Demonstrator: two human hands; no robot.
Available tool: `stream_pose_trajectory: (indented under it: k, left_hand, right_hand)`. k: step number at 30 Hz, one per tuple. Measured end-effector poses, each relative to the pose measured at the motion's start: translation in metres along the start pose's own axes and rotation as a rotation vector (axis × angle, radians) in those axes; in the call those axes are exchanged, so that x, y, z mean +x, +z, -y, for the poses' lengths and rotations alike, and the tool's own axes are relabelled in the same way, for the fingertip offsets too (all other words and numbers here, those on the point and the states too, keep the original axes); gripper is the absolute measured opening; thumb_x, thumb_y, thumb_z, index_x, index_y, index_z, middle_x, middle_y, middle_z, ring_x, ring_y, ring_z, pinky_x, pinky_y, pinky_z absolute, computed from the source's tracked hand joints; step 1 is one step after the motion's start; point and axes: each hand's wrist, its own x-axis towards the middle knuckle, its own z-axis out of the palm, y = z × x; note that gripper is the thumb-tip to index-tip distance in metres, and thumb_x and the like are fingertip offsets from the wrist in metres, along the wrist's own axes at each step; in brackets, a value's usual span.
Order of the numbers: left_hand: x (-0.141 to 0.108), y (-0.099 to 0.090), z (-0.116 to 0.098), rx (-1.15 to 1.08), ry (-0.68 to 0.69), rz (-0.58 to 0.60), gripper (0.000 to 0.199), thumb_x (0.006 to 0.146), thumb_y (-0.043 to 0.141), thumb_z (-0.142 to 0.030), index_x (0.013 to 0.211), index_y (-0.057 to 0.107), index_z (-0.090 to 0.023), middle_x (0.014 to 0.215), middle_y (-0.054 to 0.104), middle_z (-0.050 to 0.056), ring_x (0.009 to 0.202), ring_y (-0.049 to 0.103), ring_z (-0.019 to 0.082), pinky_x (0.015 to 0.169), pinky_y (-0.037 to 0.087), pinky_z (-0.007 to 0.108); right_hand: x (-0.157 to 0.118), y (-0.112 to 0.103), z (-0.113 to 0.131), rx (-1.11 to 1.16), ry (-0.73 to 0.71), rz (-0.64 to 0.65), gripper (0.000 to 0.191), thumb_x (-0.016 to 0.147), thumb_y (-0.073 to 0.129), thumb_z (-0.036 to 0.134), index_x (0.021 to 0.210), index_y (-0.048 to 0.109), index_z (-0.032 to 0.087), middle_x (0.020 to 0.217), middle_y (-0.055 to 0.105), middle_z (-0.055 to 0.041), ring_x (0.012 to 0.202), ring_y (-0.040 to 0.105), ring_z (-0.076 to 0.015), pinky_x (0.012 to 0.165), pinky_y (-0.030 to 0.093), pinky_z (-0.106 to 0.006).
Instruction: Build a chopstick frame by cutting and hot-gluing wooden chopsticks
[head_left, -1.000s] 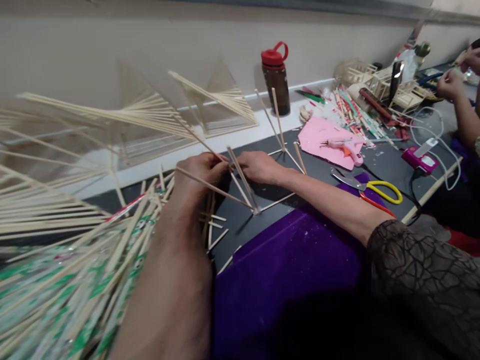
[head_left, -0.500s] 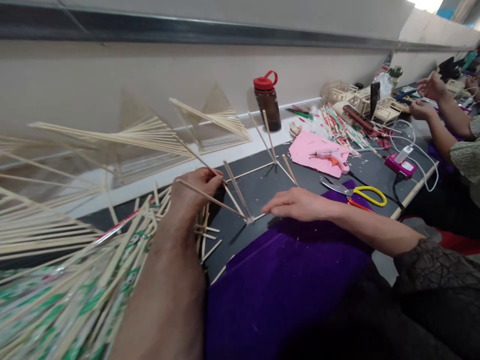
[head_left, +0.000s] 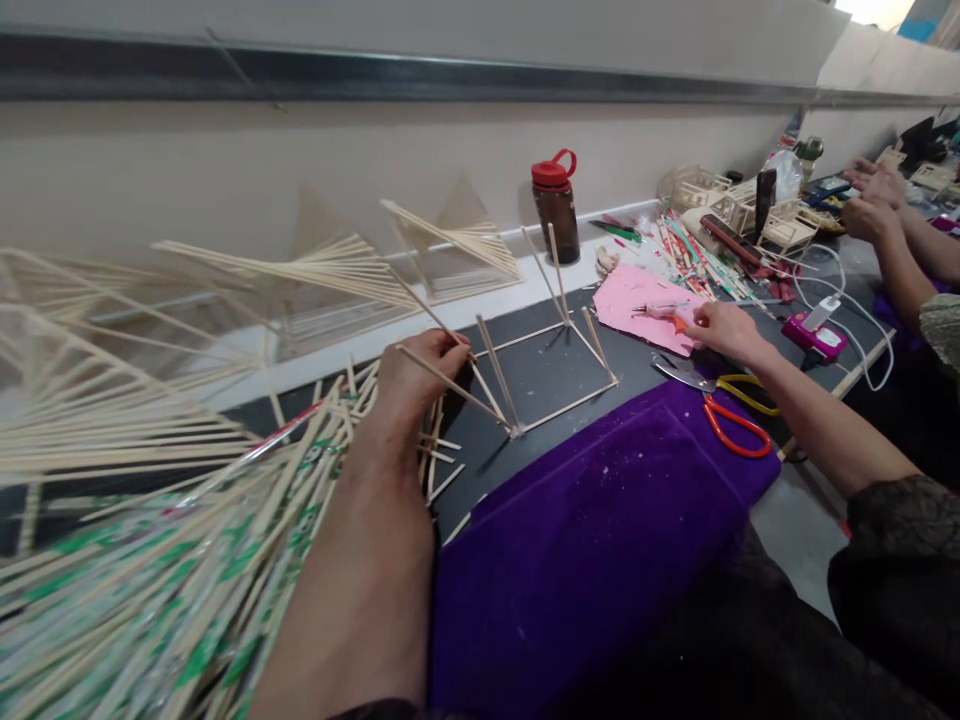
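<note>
The left hand [head_left: 421, 378] had its thumb and fingertips pinched together on the far left corner of a stick frame [head_left: 566, 408], which lay just to that hand's right. The right hand [head_left: 729, 332] touched the handle end of a pink glue gun [head_left: 664, 308]; how tightly its fingers closed could not be told. The glue gun's long axis ran left to right, nozzle leftward, away from that hand. The frame's four-sided base lay flat, with sticks slanting upward from its corners. Beneath was a dark grey table [head_left: 555, 378], with purple cloth [head_left: 585, 520] at the near edge and a pale wall [head_left: 450, 150] behind.
</note>
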Motion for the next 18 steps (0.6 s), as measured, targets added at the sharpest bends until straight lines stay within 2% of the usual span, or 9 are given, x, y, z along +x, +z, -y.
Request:
stream_pose_trajectory:
  k: [2,4,6,8,10,13,15,18]
  left_hand:
    - [0.0,0.0,0.0,-0.005,0.008,0.002,0.041,0.085,0.049,-0.043,0.111,0.073,-0.022,0.111,0.079,0.006,0.11,0.068,0.031,0.09,0.046,0.036]
    - [0.001,0.001,0.001,-0.014,0.019,0.001,0.043,0.084,0.05,-0.042,0.113,0.073,-0.02,0.112,0.078,0.008,0.111,0.068,0.032,0.089,0.046,0.037]
    - [0.001,0.001,0.002,-0.013,0.031,0.002,0.044,0.083,0.051,-0.042,0.114,0.073,-0.018,0.113,0.078,0.009,0.111,0.068,0.032,0.089,0.047,0.036]
    - [0.002,0.001,0.003,0.001,0.028,-0.001,0.044,0.084,0.05,-0.043,0.115,0.073,-0.019,0.114,0.078,0.007,0.111,0.068,0.031,0.089,0.046,0.034]
    - [0.002,0.002,0.003,0.021,0.03,-0.001,0.043,0.086,0.048,-0.043,0.115,0.072,-0.022,0.113,0.078,0.005,0.112,0.068,0.03,0.089,0.046,0.034]
    - [0.003,0.002,0.003,0.029,0.035,0.0,0.042,0.086,0.048,-0.044,0.114,0.072,-0.024,0.112,0.079,0.004,0.112,0.068,0.031,0.088,0.046,0.035]
    - [0.004,0.002,0.003,0.016,0.033,-0.004,0.044,0.084,0.05,-0.044,0.113,0.073,-0.021,0.112,0.079,0.007,0.111,0.068,0.032,0.087,0.047,0.035]
    - [0.002,0.001,0.002,-0.007,0.026,-0.008,0.045,0.084,0.051,-0.045,0.113,0.074,-0.019,0.111,0.078,0.008,0.11,0.069,0.033,0.088,0.047,0.035]
  right_hand:
    - [0.011,0.008,-0.003,-0.02,0.048,0.033,0.047,0.083,0.07,0.042,0.123,0.07,0.017,0.118,0.076,-0.0136,0.105,0.07,-0.0267,0.071,0.045,-0.029]
    - [0.017,0.012,-0.005,0.009,0.094,0.047,0.046,0.077,0.074,0.038,0.118,0.072,0.017,0.114,0.076,-0.0124,0.101,0.07,-0.0257,0.069,0.045,-0.029]
    - [0.02,0.012,-0.008,0.067,0.121,0.097,0.027,0.07,0.074,0.031,0.093,0.077,0.016,0.096,0.078,-0.0106,0.089,0.069,-0.0235,0.064,0.044,-0.029]
    - [0.022,0.01,-0.011,0.232,0.155,0.135,0.01,0.067,0.071,0.027,0.066,0.069,0.017,0.071,0.071,-0.0072,0.071,0.063,-0.0194,0.056,0.04,-0.028]
    - [0.02,0.006,-0.014,0.508,0.185,0.137,0.018,0.068,0.066,0.03,0.055,0.059,0.02,0.054,0.059,-0.0028,0.055,0.052,-0.0149,0.049,0.036,-0.028]
    - [0.011,0.0,-0.015,0.935,0.18,0.12,0.016,0.064,0.063,0.034,0.058,0.055,0.021,0.052,0.052,0.0003,0.049,0.044,-0.0121,0.045,0.034,-0.026]
    - [0.003,-0.004,-0.013,1.096,0.163,0.097,0.018,0.058,0.066,0.034,0.066,0.056,0.021,0.058,0.055,0.0006,0.051,0.047,-0.0119,0.046,0.037,-0.025]
    - [-0.01,-0.011,-0.006,1.262,0.106,0.051,0.034,0.055,0.073,0.041,0.075,0.053,0.022,0.066,0.054,0.0025,0.054,0.048,-0.0103,0.047,0.039,-0.023]
